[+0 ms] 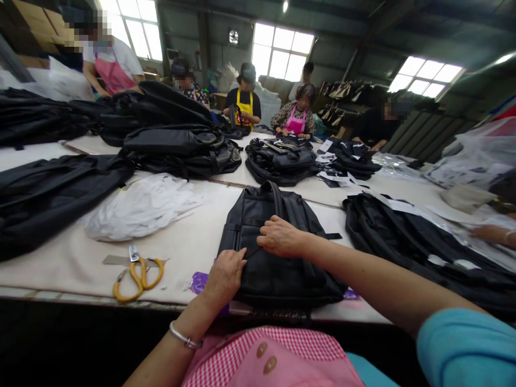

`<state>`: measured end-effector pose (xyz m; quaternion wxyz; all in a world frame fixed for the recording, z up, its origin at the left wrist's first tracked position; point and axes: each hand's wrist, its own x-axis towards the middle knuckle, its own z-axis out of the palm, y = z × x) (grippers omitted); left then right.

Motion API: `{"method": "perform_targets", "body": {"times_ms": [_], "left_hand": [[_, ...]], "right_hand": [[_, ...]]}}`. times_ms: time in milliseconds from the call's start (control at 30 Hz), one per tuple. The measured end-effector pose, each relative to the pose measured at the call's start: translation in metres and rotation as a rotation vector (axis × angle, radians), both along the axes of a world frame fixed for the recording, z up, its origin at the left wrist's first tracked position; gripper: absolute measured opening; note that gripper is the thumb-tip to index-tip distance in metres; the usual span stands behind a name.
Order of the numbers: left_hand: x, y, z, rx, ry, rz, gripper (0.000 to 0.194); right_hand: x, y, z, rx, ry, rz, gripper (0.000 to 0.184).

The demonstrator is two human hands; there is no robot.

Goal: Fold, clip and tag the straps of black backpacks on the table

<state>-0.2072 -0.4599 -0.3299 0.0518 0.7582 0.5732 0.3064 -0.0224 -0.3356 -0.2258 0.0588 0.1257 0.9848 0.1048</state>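
Note:
A black backpack point(278, 274) with a top carry loop lies on the table right in front of me. My left hand point(226, 275) is closed at its left side edge, thumb and index finger pinched against the black material. Over the middle of the bag, my right hand point(279, 236) is curled with its fingertips pressed together. What those fingertips hold is too small and dark to make out; a thin dark line seems to run between the two hands. Purple plastic point(199, 282) shows beside the bag near the table edge.
Yellow-handled scissors point(139, 277) and a heap of white strips point(141, 207) lie to the left. Black bags point(181, 148) are piled across the table point(189, 242), with another stack point(419, 242) close on the right. Several co-workers stand along the far side; another person's hand point(489, 234) shows at far right.

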Motion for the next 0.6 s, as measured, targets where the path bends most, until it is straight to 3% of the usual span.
{"method": "perform_targets", "body": {"times_ms": [133,233,367,467,533,600], "left_hand": [[-0.001,-0.001,0.0,-0.01,-0.015,-0.009,0.037],[-0.008,0.001,0.01,-0.057,-0.064,-0.02,0.038],[-0.019,0.018,0.053,-0.234,-0.173,-0.116,0.038],[-0.018,0.039,0.087,-0.322,-0.36,-0.25,0.042],[-0.013,0.049,0.098,-0.468,-0.492,-0.353,0.042],[-0.009,0.053,0.099,-0.621,-0.591,-0.357,0.039]], "right_hand": [[0.009,0.011,0.004,0.022,0.007,-0.03,0.021],[0.015,0.013,0.004,-0.001,0.007,-0.072,0.02],[0.009,-0.003,0.015,-0.08,0.085,-0.033,0.021],[-0.003,-0.017,0.036,-0.203,0.267,0.046,0.043],[-0.006,-0.019,0.049,-0.33,0.447,0.085,0.055],[0.001,-0.014,0.053,-0.418,0.67,0.009,0.05]]}}
